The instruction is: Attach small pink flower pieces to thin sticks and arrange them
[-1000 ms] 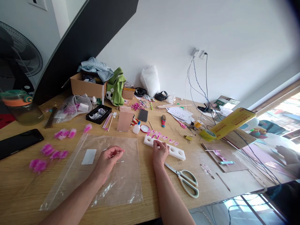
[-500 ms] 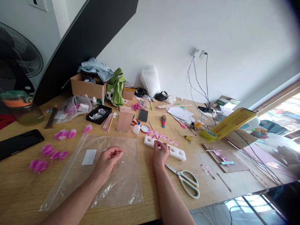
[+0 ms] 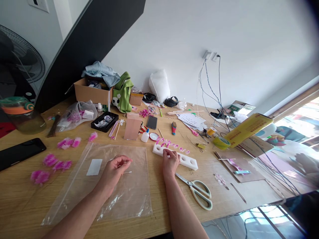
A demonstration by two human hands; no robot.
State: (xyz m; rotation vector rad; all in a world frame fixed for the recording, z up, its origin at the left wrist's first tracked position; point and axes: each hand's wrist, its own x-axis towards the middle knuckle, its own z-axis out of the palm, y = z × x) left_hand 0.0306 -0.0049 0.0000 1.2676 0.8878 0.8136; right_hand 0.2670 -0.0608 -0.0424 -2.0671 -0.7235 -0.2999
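Note:
My left hand (image 3: 117, 168) hovers over a clear zip bag (image 3: 136, 196), fingertips pinched together; anything between them is too small to make out. A thin white-tipped stick, like a cotton swab (image 3: 128, 172), shows just beside this hand; whether it is held or lies on the bag I cannot tell. My right hand (image 3: 170, 162) is closed at the front edge of a white foam block (image 3: 184, 160) with round holes, its fingertips pressed together and their contents hidden. Small pink-and-white curled pieces (image 3: 167, 143) line the block's far edge. Scissors (image 3: 196, 190) with pale handles lie right of my right wrist.
Pink fluffy tufts (image 3: 50, 159) and a black phone (image 3: 21, 153) lie at left. Behind are a black tray (image 3: 104, 121), a glue bottle (image 3: 145, 136) and a cardboard piece (image 3: 132, 127). At right are yellow tape (image 3: 221, 143) and loose cables; another person's hand (image 3: 306, 162) shows there.
Almost nothing differs. Both hands keep their pinched poses in the same places, and the whole view has shifted only very slightly.

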